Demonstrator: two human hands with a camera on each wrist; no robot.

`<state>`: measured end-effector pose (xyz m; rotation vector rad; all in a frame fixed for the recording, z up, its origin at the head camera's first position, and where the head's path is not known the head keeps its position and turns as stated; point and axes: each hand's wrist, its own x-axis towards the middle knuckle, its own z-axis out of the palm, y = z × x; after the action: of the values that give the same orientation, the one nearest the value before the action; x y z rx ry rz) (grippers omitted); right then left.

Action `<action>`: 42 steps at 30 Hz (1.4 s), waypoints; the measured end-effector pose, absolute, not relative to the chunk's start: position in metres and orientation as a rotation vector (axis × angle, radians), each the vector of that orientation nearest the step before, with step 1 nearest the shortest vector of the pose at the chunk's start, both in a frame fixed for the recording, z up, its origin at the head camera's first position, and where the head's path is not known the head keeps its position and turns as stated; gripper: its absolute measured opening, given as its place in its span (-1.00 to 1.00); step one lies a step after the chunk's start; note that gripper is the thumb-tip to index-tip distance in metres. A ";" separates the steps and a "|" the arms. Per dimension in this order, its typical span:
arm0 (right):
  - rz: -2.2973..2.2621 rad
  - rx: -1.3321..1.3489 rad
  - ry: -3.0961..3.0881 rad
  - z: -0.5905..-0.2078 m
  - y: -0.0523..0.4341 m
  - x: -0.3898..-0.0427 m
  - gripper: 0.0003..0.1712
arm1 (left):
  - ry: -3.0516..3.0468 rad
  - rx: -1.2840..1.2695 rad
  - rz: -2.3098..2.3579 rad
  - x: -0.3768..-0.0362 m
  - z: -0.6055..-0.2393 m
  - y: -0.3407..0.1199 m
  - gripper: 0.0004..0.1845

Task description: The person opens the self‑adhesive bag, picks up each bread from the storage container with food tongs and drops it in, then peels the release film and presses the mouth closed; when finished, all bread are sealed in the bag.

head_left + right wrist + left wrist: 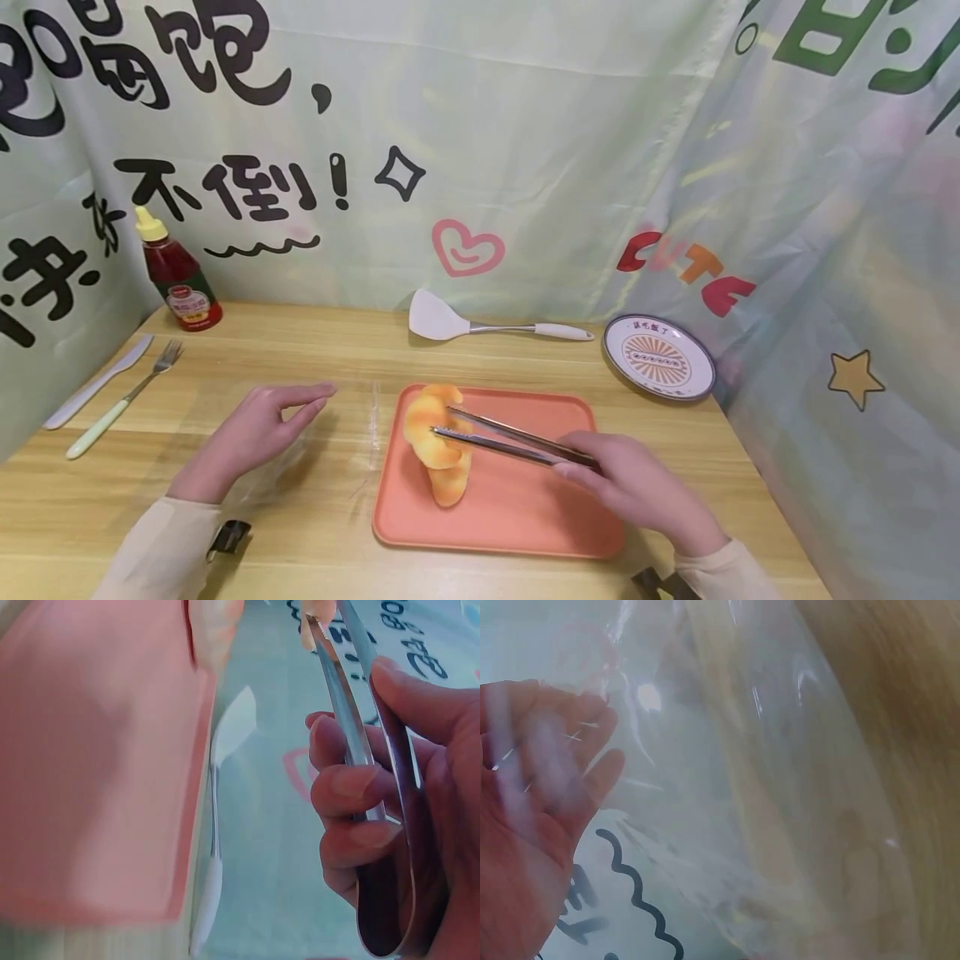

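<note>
Item 1, nearest my view: right hand (637, 487), fingers (352, 791) curled round the shank of the steel tongs (510, 440), thumb on the far blade. Grip firm; blades drawn nearly together.

Item 2: croissant (438, 442), golden, pinched between the tong tips over the left part of the orange tray (525, 517). I cannot tell whether its lower end rests on the tray or hangs just clear of it.

Item 3: left hand (255, 433), fingers straight and relaxed, lying on a clear plastic bag (330, 433) that sits flat on the worktop (300, 533) just left of the tray. I see no pinch on the film; the bag mouth looks unopened.

Item 4, back row: ketchup bottle (176, 275), knife (97, 383) and fork (123, 400) at far left, white spatula (487, 325), small printed plate (660, 358).

Risks, as I judge them:
- The tongs bite only the croissant's middle; it may pivot or slip out and drop on the tray or worktop.
- Squeezing harder to stop that would dent or tear the pastry.
- With the film held only by a flat palm, the bag may slide or stay collapsed when the croissant meets it.
- The long tongs could nudge the tray edge.
</note>
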<state>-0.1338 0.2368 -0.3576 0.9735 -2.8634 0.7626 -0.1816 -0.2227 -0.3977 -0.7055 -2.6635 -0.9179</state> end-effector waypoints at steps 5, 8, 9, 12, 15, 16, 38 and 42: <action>0.714 1.001 -2.861 -0.361 0.221 -0.141 -0.85 | -2.671 -0.701 -0.913 -0.182 -0.399 -0.222 -0.73; 0.719 1.026 -2.874 -0.362 0.213 -0.144 -0.79 | -2.672 -0.700 -0.910 -0.182 -0.400 -0.222 -0.73; 0.719 1.035 -2.877 -0.363 0.211 -0.144 -0.78 | -2.673 -0.700 -0.908 -0.182 -0.400 -0.222 -0.73; 0.716 1.048 -2.880 -0.364 0.205 -0.147 -0.77 | -2.672 -0.701 -0.902 -0.183 -0.400 -0.222 -0.73; 0.705 1.063 -2.867 -0.365 0.199 -0.148 -0.77 | -2.662 -0.705 -0.899 -0.183 -0.400 -0.222 -0.73; 0.697 1.068 -2.863 -0.365 0.197 -0.149 -0.76 | -2.657 -0.709 -0.898 -0.183 -0.400 -0.222 -0.74; 0.630 1.065 -2.907 -0.368 0.165 -0.152 -0.67 | -2.642 -0.737 -0.920 -0.180 -0.401 -0.223 -0.73; 0.600 1.055 -2.899 -0.368 0.160 -0.153 -0.76 | -2.630 -0.738 -0.910 -0.181 -0.403 -0.225 -0.73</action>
<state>-0.1529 0.1598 -0.3676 1.0554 -2.8986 0.5998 -0.1812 -0.2247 -0.4026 -0.7381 -2.6303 -0.9099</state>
